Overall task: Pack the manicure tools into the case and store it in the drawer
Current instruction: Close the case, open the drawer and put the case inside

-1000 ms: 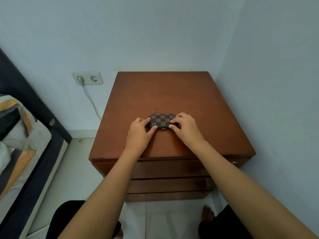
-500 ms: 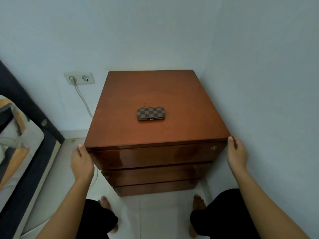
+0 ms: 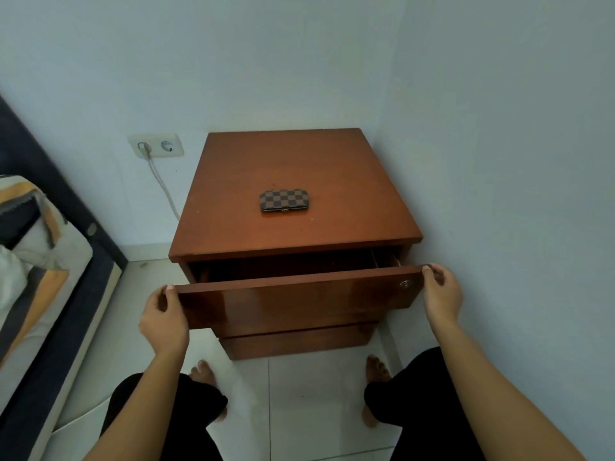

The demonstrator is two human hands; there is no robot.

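The checkered case (image 3: 284,200) lies closed and flat on top of the wooden nightstand (image 3: 349,181), which serves here as the desk, a little toward the front of the top. Its long axis runs from 9 to 3 o'clock, with the small clasp on the edge facing the person. Below it the top drawer (image 3: 296,299) stands partly pulled out. The left hand (image 3: 163,319) pinches the left end of the drawer front, thumb on the upper edge and fingers curled behind; the right hand (image 3: 442,296) grips the right end the same way, just beside a small round metal fitting (image 3: 405,283). From the hands the case lies at 12 o'clock, above and beyond the drawer front and about midway between them. Judging by that, neither hand is clearly nearer, and either could let go and reach up for it. The drawer's inside is dark and mostly hidden under the overhanging top, so whether it holds anything cannot be told. The tools cannot be seen, presumably shut in the case. A bed (image 3: 36,261) is cut off at 9 o'clock.
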